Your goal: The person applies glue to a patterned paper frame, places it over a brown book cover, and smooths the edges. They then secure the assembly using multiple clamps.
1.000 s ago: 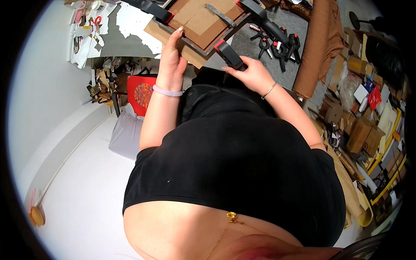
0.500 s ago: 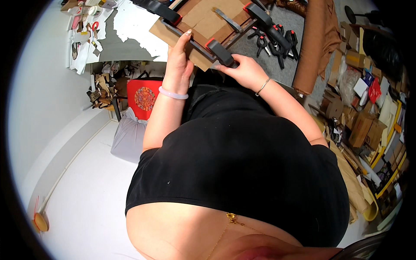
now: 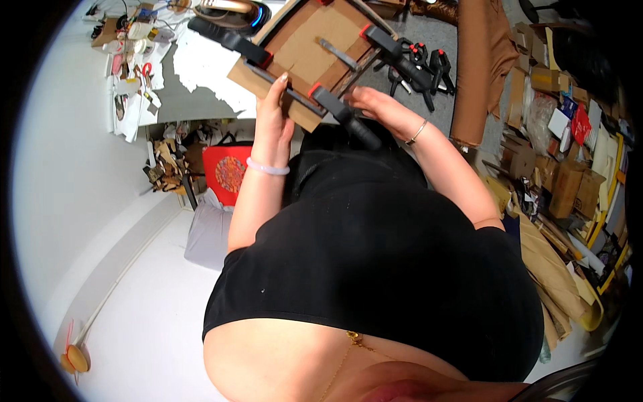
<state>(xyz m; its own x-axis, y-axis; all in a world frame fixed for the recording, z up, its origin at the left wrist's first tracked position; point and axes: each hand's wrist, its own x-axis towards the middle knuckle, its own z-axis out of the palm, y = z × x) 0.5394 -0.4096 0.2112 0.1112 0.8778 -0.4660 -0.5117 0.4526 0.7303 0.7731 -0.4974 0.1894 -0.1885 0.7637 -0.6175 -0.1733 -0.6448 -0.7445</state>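
A shallow brown box or frame (image 3: 305,100) with a cardboard-coloured panel is tilted at the table's near edge. My left hand (image 3: 273,114) grips its lower left edge, the thumb on top and the fingers mostly hidden. Black spring clamps with red pads bite its sides: a left clamp (image 3: 236,45), a near clamp (image 3: 348,119) and a right clamp (image 3: 400,57). A flat brush (image 3: 337,53) lies inside on the panel. Beside the near clamp is my right hand (image 3: 385,110), its fingers stretched toward the frame's right corner, slightly blurred and apparently holding nothing.
Several loose clamps (image 3: 435,70) lie on the grey table right of the frame, by a brown material roll (image 3: 474,80). White sheets (image 3: 204,67) and an iron-like device (image 3: 234,12) are at the left. Cardboard boxes (image 3: 569,184) crowd the right side; a red chair back (image 3: 228,174) stands below.
My right hand has come off the near clamp's handle, which now points toward my body. The view has shifted, showing more of the table's far side. My left hand keeps its hold.
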